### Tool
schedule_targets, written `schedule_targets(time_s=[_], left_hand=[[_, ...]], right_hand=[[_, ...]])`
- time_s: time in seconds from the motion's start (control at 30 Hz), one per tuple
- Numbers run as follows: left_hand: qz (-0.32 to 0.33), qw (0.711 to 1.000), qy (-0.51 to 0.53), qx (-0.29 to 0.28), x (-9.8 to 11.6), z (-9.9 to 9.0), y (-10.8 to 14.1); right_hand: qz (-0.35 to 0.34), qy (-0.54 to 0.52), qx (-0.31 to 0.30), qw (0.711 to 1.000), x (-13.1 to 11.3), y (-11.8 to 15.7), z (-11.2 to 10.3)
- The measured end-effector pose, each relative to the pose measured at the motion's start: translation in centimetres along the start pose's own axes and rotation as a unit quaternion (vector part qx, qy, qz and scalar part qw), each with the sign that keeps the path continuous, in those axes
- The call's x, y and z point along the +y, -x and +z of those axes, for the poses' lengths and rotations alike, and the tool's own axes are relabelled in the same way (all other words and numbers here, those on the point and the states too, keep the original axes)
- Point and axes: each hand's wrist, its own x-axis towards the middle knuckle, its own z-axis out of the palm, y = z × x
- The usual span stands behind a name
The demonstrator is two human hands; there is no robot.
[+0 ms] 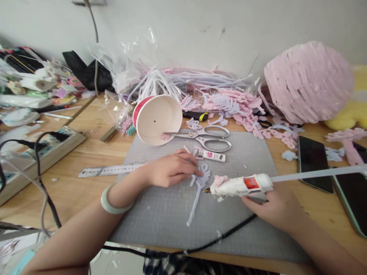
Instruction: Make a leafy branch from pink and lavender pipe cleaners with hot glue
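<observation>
A leaf-like lavender pipe-cleaner piece (203, 176) with loops and a long stem lies on the grey cutting mat (160, 221). My left hand (173, 167) rests on the mat with fingers bent, its fingertips pressed on the loops' left edge. In my right hand (275, 206) is a white hot glue gun (242, 186), gripped by its handle, which is mostly hidden. Its brass nozzle points left, close to the stem and loops. A clear glue stick (318, 173) sticks out of its back end. A white lighter (212, 155) and silver scissors (210, 138) lie just beyond.
A tipped paper bucket (159, 120) touches the scissors' blade tips. A steel ruler (110, 170) lies left; the gun's black cord (223, 236) crosses the mat's front. Pink and lavender pipe-cleaner pieces (232, 105) heap behind. Right stand phones (314, 162) and a pink ball (309, 82).
</observation>
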Motion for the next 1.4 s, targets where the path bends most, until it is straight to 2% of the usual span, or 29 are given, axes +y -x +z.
schedule_targets(time_s=[0.1,0.33,0.57,0.67,1.0,1.3,1.4], left_hand=[[0.002,1.0,0.006,0.001,0.0,0.0,0.1],[0.001,1.0,0.01,-0.003,0.0,0.0,0.1],[-0.002,1.0,0.007,-0.008,0.0,0.0,0.0],[-0.002,1.0,0.008,-0.008,0.1,0.0,0.0],[0.001,1.0,0.002,-0.005,0.0,0.1,0.0],[-0.004,1.0,-0.006,-0.007,0.1,0.1,0.0],[-0.007,1.0,-0.008,-0.008,0.1,0.1,0.1]], right_hand=[[-0.019,0.027,-0.032,0.999,-0.1,-0.2,0.2],[-0.029,0.032,-0.035,0.998,-0.7,-0.6,0.4],[-0.114,0.073,0.037,0.99,-1.0,-0.8,0.4],[-0.133,0.081,0.049,0.987,-1.0,-0.8,0.4],[-0.121,0.066,0.017,0.99,-1.0,-0.8,0.4],[-0.137,0.109,0.048,0.983,-0.4,-0.7,0.4],[-0.098,0.082,0.027,0.991,-0.2,-0.8,0.3]])
